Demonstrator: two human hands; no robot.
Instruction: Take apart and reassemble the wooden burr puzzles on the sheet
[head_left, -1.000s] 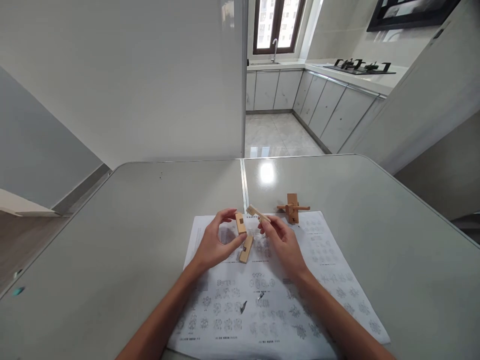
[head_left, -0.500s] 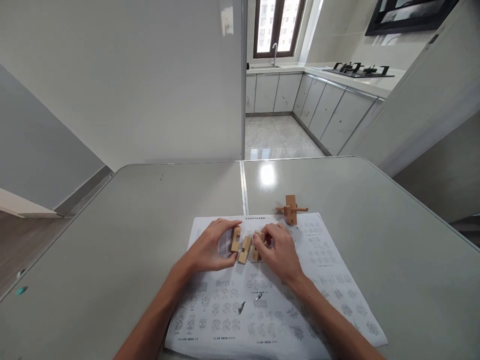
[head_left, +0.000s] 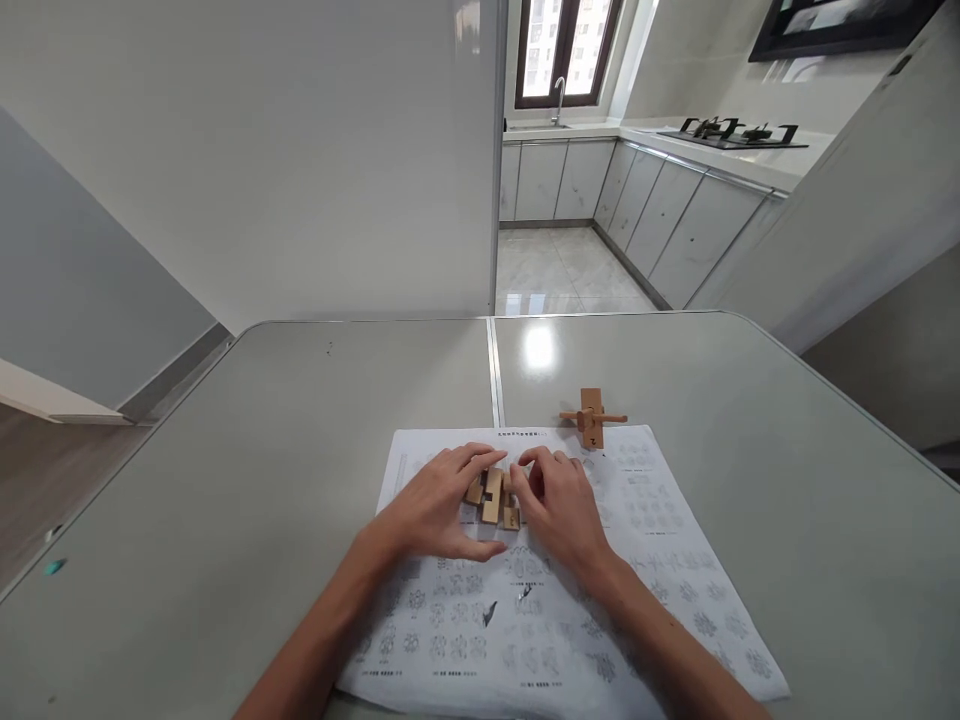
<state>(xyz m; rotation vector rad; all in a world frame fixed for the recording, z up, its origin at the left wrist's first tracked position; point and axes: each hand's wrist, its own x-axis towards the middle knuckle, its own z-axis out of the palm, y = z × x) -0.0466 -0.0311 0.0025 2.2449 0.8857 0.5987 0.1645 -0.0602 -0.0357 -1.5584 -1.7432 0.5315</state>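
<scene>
Several notched wooden puzzle blocks lie side by side on the printed sheet (head_left: 450, 600), between my hands. The middle block (head_left: 492, 496) shows a dark notch. My left hand (head_left: 442, 505) is open around the group, its thumb stretched out in front and its fingers behind; part of the left block (head_left: 474, 494) is hidden by it. My right hand (head_left: 559, 500) has its fingers curled, with thumb and fingertips at the upper part of the right block (head_left: 511, 518), which carries a dark mark. The fingers partly cover that block.
An assembled wooden cross-shaped puzzle (head_left: 592, 417) stands at the sheet's far edge. Two small dark scraps (head_left: 489, 613) lie on the paper. A teal bit (head_left: 54, 567) sits at the left edge of the grey table (head_left: 225, 480). A metal seam (head_left: 496, 375) runs across the tabletop.
The blocks, spread apart before, are now closer together. My left hand has let go of the left block and opened. The view has shifted slightly.
</scene>
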